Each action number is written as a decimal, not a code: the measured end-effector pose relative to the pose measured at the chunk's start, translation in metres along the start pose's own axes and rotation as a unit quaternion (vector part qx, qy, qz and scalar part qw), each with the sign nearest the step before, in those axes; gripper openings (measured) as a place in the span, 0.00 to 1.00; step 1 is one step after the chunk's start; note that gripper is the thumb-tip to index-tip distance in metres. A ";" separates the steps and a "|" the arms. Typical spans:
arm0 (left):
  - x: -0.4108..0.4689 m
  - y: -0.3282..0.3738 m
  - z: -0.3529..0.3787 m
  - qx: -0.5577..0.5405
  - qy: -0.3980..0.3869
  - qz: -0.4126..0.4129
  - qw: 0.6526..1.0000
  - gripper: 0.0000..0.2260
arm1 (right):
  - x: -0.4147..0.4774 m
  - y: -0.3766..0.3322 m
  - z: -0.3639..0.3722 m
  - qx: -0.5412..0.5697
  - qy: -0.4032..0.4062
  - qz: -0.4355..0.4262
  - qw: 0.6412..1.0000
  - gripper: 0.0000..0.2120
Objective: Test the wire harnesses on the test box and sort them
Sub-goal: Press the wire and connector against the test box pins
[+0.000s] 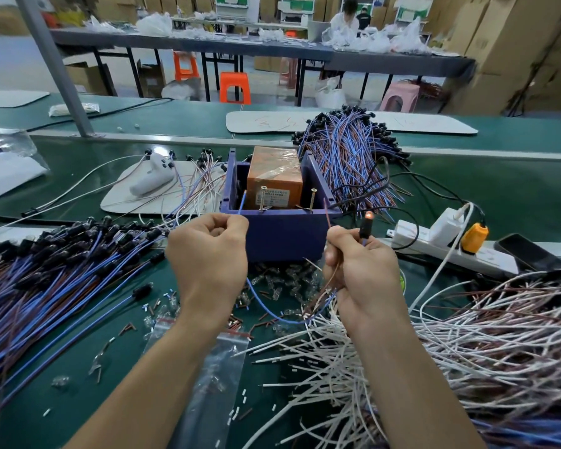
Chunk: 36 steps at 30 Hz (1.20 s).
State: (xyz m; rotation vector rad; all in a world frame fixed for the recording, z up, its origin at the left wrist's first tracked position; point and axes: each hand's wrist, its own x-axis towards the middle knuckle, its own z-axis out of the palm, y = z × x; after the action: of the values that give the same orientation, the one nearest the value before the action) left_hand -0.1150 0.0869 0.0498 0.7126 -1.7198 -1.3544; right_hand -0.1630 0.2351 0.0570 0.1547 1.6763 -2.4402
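Pinching a blue wire between curled fingers of the left hand, just in front of the purple test box, with the wire tip up by the left screw. Gripping a black lamp holder and a brown wire in the right hand, by the box's right front corner. Glowing orange on top of the holder. Left of the box, a heap of blue and brown harnesses; behind it, another heap; to its right, a white power strip and white wires.
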 end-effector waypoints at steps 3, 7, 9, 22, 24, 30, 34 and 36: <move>0.001 0.007 -0.005 -0.041 0.003 -0.013 0.999 0.07 | -0.006 -0.011 -0.002 0.014 -0.002 -0.003 1.000 0.13; -0.014 0.023 -0.002 -0.030 -0.152 -0.057 0.986 0.07 | -0.020 -0.019 -0.001 -0.008 -0.031 0.001 0.999 0.11; -0.033 0.032 0.004 -0.069 -0.263 -0.104 0.957 0.10 | -0.029 -0.021 -0.004 -0.020 -0.033 0.001 0.999 0.12; -0.102 0.064 0.032 -0.256 -0.418 -0.264 0.831 0.14 | -0.082 -0.050 -0.073 -0.093 0.029 -0.016 0.995 0.10; -0.105 0.070 0.035 -0.209 -0.411 -0.216 0.860 0.10 | -0.088 -0.055 -0.090 -0.053 0.055 -0.003 0.997 0.08; -0.118 0.067 0.029 -0.060 -0.358 -0.123 0.923 0.06 | -0.103 -0.098 -0.189 0.157 0.113 -0.043 0.980 0.17; -0.143 0.053 0.021 0.020 -0.477 -0.146 0.867 0.11 | -0.100 -0.124 -0.265 0.119 0.187 -0.069 0.973 0.20; -0.156 0.047 0.018 0.049 -0.516 -0.134 0.845 0.12 | -0.094 -0.128 -0.298 -0.052 0.275 -0.082 0.957 0.20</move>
State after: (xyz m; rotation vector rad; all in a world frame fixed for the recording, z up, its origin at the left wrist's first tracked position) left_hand -0.0492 0.2369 0.0542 0.2437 -2.5907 -2.0767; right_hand -0.1009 0.5660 0.0841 0.7727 2.0993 -2.5767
